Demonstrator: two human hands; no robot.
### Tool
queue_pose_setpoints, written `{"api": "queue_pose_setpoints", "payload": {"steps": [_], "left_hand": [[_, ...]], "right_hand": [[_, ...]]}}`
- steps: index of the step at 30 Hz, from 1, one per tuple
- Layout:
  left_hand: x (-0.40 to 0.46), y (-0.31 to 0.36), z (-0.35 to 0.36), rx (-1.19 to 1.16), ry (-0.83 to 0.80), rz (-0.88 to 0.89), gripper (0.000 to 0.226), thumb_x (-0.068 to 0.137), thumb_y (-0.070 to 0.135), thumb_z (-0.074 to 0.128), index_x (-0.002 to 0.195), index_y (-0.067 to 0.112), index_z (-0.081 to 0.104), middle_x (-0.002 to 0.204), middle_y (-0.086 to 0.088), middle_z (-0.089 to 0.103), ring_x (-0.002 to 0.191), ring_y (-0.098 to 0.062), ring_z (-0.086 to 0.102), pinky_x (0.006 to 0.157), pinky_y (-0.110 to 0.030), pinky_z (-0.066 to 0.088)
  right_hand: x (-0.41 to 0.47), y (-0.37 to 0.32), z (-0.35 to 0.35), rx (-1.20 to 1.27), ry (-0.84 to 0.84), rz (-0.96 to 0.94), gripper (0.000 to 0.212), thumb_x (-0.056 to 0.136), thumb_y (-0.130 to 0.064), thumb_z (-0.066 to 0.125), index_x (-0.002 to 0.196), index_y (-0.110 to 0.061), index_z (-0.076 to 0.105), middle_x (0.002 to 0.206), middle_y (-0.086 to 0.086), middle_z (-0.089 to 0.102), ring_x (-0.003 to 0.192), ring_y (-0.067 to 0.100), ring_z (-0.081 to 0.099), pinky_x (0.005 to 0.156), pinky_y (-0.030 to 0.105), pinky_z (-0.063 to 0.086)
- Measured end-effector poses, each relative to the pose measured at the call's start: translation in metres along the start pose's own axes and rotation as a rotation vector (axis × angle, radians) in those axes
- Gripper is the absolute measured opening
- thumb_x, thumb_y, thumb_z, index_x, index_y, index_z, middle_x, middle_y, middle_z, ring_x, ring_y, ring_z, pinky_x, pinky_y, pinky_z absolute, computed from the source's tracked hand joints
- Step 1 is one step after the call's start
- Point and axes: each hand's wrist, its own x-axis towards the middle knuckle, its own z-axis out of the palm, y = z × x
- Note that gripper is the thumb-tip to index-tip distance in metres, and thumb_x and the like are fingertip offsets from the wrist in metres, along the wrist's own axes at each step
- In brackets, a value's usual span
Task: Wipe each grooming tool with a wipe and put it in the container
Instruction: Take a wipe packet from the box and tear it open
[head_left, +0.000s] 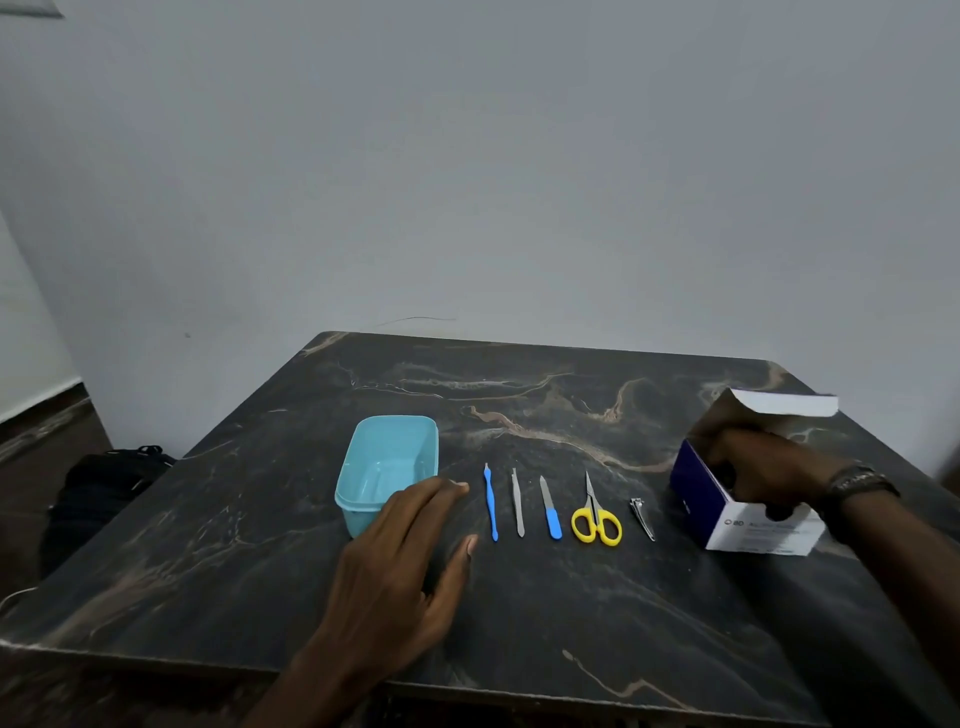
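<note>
Five grooming tools lie in a row on the dark marble table: a blue cuticle pusher, steel tweezers, a blue-handled nail file, yellow-handled scissors and a nail clipper. An empty teal container stands left of them. My left hand rests flat on the table between the container and the pusher, fingers straight, holding nothing. My right hand reaches into the open top of a blue and white wipe box. Its fingertips are hidden inside.
The box's flap stands open above my right hand, near the table's right edge. A black bag lies on the floor to the left of the table. A grey wall stands right behind the table.
</note>
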Motion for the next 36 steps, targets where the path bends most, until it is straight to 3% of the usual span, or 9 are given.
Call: {"api": "queue_pose_setpoints", "payload": {"steps": [4,9,14,19,22,25,27,32,36], "left_hand": [[-0.001,-0.001,0.001,0.011,0.020,0.013,0.045,0.084,0.031,0.061,0.125,0.013,0.052,0.117,-0.008,0.066,0.111,-0.010,0.055,0.102,-0.008,0.036],[-0.002,-0.002,0.003,0.016,0.022,0.015,0.044,0.086,0.031,0.060,0.126,0.014,0.052,0.117,-0.009,0.066,0.110,-0.012,0.057,0.096,-0.016,0.044],[-0.002,-0.001,0.003,0.011,0.024,0.004,0.044,0.086,0.032,0.060,0.126,0.016,0.051,0.117,-0.008,0.066,0.109,-0.012,0.057,0.096,-0.015,0.043],[-0.002,-0.002,0.003,0.009,0.024,-0.001,0.043,0.086,0.032,0.059,0.125,0.017,0.050,0.116,-0.009,0.067,0.109,-0.011,0.056,0.096,-0.015,0.042],[-0.003,-0.002,0.003,0.008,0.035,0.008,0.043,0.086,0.032,0.059,0.124,0.016,0.051,0.115,-0.009,0.067,0.107,-0.012,0.057,0.093,-0.017,0.045],[-0.004,-0.003,0.004,0.007,0.046,0.006,0.042,0.086,0.032,0.058,0.124,0.016,0.052,0.115,-0.009,0.067,0.107,-0.013,0.059,0.092,-0.018,0.047],[-0.004,-0.004,0.004,0.009,0.052,0.002,0.042,0.086,0.032,0.058,0.124,0.016,0.051,0.115,-0.009,0.067,0.107,-0.013,0.059,0.094,-0.018,0.046],[-0.003,-0.006,0.005,-0.001,0.058,0.007,0.041,0.086,0.030,0.060,0.124,0.016,0.052,0.115,-0.008,0.067,0.106,-0.014,0.060,0.093,-0.021,0.048],[-0.003,-0.006,0.005,-0.009,0.057,0.002,0.039,0.086,0.029,0.060,0.123,0.018,0.052,0.114,-0.007,0.067,0.103,-0.014,0.062,0.088,-0.024,0.053]], "right_hand": [[-0.012,-0.002,-0.009,0.109,0.058,-0.036,0.017,0.077,-0.004,0.066,0.081,-0.018,0.075,0.076,-0.001,0.073,0.069,0.010,0.063,0.058,0.020,0.048],[-0.026,-0.002,-0.018,0.170,0.068,0.008,0.047,0.073,0.018,0.049,0.083,-0.024,0.067,0.073,-0.008,0.063,0.064,0.005,0.058,0.048,0.012,0.042],[-0.036,-0.006,-0.015,0.128,0.295,-0.082,0.031,0.076,0.004,0.060,0.083,-0.022,0.076,0.080,-0.009,0.073,0.076,0.011,0.066,0.065,0.025,0.053],[-0.044,-0.010,-0.010,0.043,0.578,0.015,0.032,0.077,-0.006,0.056,0.060,-0.033,0.055,0.069,-0.006,0.063,0.059,0.016,0.057,0.050,0.032,0.048],[-0.059,-0.021,-0.011,-0.065,0.565,0.175,0.015,0.069,-0.013,0.068,0.068,-0.027,0.062,0.067,-0.005,0.061,0.062,0.023,0.058,0.053,0.034,0.051],[-0.078,-0.032,-0.012,-0.171,0.565,0.236,0.021,0.059,-0.021,0.078,0.076,-0.026,0.066,0.076,-0.002,0.063,0.066,0.029,0.059,0.050,0.029,0.044],[-0.091,-0.039,-0.009,-0.184,0.640,0.205,0.016,0.069,-0.022,0.076,0.081,-0.025,0.067,0.083,-0.001,0.065,0.070,0.031,0.061,0.049,0.027,0.038],[-0.111,-0.056,-0.004,0.029,0.721,0.139,0.009,0.085,-0.025,0.067,0.087,-0.027,0.075,0.084,0.003,0.073,0.075,0.031,0.062,0.054,0.031,0.041],[-0.113,-0.067,0.001,0.372,0.727,0.036,0.005,0.081,-0.024,0.074,0.084,-0.028,0.075,0.068,-0.004,0.073,0.051,0.013,0.058,0.050,0.024,0.040]]}}
